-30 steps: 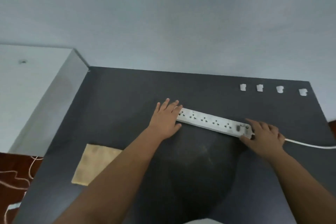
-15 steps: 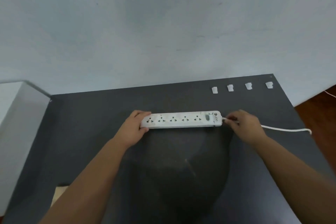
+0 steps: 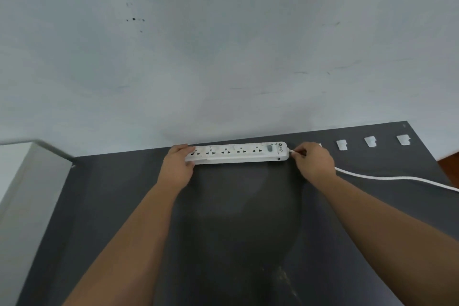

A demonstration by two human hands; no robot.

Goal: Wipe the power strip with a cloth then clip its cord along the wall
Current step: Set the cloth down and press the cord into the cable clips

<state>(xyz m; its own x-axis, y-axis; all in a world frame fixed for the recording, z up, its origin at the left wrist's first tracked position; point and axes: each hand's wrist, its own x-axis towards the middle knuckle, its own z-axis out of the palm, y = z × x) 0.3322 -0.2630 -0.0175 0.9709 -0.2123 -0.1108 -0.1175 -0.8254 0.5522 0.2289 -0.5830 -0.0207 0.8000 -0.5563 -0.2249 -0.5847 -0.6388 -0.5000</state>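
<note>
A white power strip (image 3: 238, 153) with several sockets lies along the far edge of the dark table (image 3: 119, 196), close against the pale wall (image 3: 223, 57). My left hand (image 3: 177, 165) grips its left end. My right hand (image 3: 311, 160) pinches the white cord (image 3: 397, 178) where it leaves the strip's right end; the cord trails off to the right over the table. White cable clips (image 3: 341, 144) sit in a row near the table's far right edge; one is partly hidden behind my right hand. The cloth is out of view.
A grey-white box or cabinet (image 3: 27, 181) stands left of the table. Brown floor (image 3: 449, 166) shows past the table's right corner. A dark shadow covers the table's middle.
Both hands have slid the power strip away from me, from the table's middle up to the wall, and straightened it. The view has tilted up, so the tan cloth has left the frame.
</note>
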